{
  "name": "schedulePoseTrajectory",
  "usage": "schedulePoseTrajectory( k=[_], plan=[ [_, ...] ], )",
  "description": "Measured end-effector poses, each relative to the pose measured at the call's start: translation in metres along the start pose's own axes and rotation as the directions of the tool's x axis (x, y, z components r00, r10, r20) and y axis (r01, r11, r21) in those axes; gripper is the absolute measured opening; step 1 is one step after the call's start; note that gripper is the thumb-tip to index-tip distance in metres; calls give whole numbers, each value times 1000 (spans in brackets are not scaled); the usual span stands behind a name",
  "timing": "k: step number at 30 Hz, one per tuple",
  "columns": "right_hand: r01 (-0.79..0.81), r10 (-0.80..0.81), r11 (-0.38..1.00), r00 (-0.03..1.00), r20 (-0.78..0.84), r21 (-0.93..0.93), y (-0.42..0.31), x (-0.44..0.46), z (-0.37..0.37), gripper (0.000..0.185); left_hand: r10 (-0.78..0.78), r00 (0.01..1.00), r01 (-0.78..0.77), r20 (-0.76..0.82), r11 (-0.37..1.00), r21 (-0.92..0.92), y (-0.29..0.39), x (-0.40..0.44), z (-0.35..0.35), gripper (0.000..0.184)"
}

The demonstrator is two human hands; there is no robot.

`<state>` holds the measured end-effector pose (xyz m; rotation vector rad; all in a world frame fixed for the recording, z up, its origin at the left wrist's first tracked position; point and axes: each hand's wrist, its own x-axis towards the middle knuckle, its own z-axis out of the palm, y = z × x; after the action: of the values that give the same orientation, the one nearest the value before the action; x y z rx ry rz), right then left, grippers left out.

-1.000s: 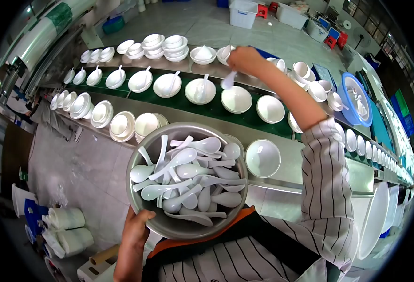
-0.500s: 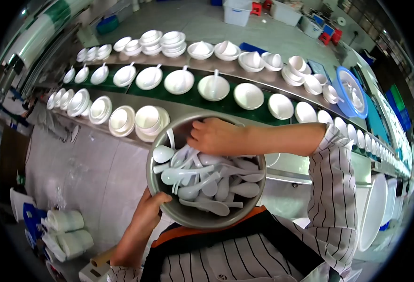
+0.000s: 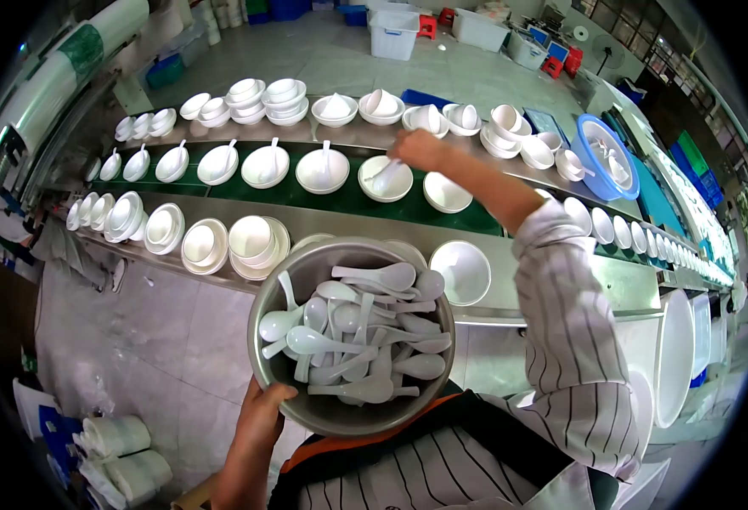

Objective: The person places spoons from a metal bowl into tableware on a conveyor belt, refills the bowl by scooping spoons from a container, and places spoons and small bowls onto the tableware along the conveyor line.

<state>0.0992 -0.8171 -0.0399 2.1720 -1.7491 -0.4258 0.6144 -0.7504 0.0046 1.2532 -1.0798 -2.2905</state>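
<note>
My left hand point(image 3: 263, 410) grips the lower left rim of a round steel basin point(image 3: 265, 361), thumb over the edge. White soup spoons point(image 3: 363, 389) lie piled loosely inside it. My right hand point(image 3: 418, 150) reaches out over the green belt, closed around the handle end of a soup spoon point(image 3: 384, 177). That spoon's bowl end is in or just above a white bowl point(image 3: 397, 195); I cannot tell if it touches. To the left, a bowl point(image 3: 321, 179) on the belt has a spoon standing in it, as do several farther left. The bowl point(image 3: 448, 193) on the right holds no spoon.
Stacked bowls point(image 3: 285, 100) line the far steel ledge, and more stacks point(image 3: 255, 243) stand along the near one. A single bowl point(image 3: 461, 273) sits right of the basin. A blue tub point(image 3: 590, 170) with white pieces stands at the far right.
My right hand has left the basin and moved forward and right to a bowl on the belt, carrying a spoon. The left hand still holds the basin. The view has shifted slightly.
</note>
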Motion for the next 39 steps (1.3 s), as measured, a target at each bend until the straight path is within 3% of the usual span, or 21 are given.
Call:
schedulePoseTrajectory(
  k=[1, 3, 6, 9, 10, 11, 13, 15, 17, 19, 21, 24, 27, 29, 31, 33, 34, 35, 37, 38, 39],
  plan=[
    [41, -36, 998, 996, -82, 53, -6, 1, 7, 20, 9, 1000, -9, 6, 1000, 1, -6, -1, -1, 61],
    [-213, 302, 918, 922, -242, 334, -18, -5, 15, 32, 20, 997, -19, -71, 1000, 14, -9, -11, 9, 62],
    [-559, 631, 615, 772, 79, 556, -33, -27, 18, 46, 37, 991, -39, -132, 999, -9, -20, -21, 21, 63],
    [-702, 629, 309, 657, 415, 642, -36, -46, 51, 54, 45, 988, -46, -146, 999, 1, -27, -28, 67, 62],
    [-687, 642, 496, 702, 308, 531, -37, -55, 40, 58, 50, 991, -49, -127, 999, 9, -33, -28, 84, 61],
    [-585, 607, 622, 780, 152, 520, -31, -71, 42, 48, 49, 996, -47, -76, 998, 31, -41, -27, 105, 58],
    [-416, 507, 641, 860, 51, 644, -14, -114, -26, 34, 11, 1000, -9, -21, 995, 95, -50, -26, 152, 55],
    [-96, 348, 408, 936, -58, 908, -8, -184, -99, 24, -8, 999, 1, 42, 987, 161, -64, -21, 196, 53],
    [-51, 26, 778, 998, 48, 626, -16, -261, -139, 25, -57, 996, 48, 71, 991, 128, -84, -12, 237, 43],
    [-34, 3, 972, 991, 131, 234, -48, -323, -110, 25, -139, 983, 131, 116, 989, 73, -91, -12, 282, 39],
    [-53, 19, 988, 973, 231, 143, -58, -364, -82, 26, -140, 977, 126, 159, 987, 96, -122, 6, 300, 36],
    [-171, -80, 921, 794, 602, 349, -25, -370, -88, 28, -213, 942, 205, 258, 977, 59, -148, 27, 319, 29],
    [-241, -32, 798, 898, 439, 552, 29, -365, -99, 31, -227, 948, 215, 225, 974, 77, -149, 34, 325, 31],
    [-292, 52, 778, 912, 406, 556, 54, -334, -112, 32, -237, 954, 222, 185, 970, 101, -142, 32, 328, 35],
    [-116, 153, 894, 987, -51, 433, 63, -287, -73, 29, -223, 942, 174, 252, 964, 203, -147, 44, 317, 40],
    [-76, 115, 980, 971, -211, 184, 63, -214, -16, 22, -207, 931, 112, 302, 946, 304, -145, 52, 316, 45],
    [-4, 29, 993, 977, -212, 115, 56, -180, 2, 18, -192, 921, 31, 338, 903, 429, -135, 52, 317, 54],
    [72, -61, 996, 976, -208, 44, 48, -149, 16, 14, 62, 936, -246, 347, 822, 515, -150, 62, 307, 63],
    [95, -103, 993, 985, -139, -64, 21, -100, 41, 10, 276, 936, -350, 219, 651, 674, -136, 42, 317, 73],
    [96, -92, 995, 976, -198, 10, 15, -88, 60, 9, 384, 900, -394, 205, 521, 757, -131, 40, 318, 68],
    [98, -74, 992, 964, -255, 84, 10, -74, 78, 8, 483, 822, -489, 302, 325, 810, -121, 37, 319, 69]
  ],
)
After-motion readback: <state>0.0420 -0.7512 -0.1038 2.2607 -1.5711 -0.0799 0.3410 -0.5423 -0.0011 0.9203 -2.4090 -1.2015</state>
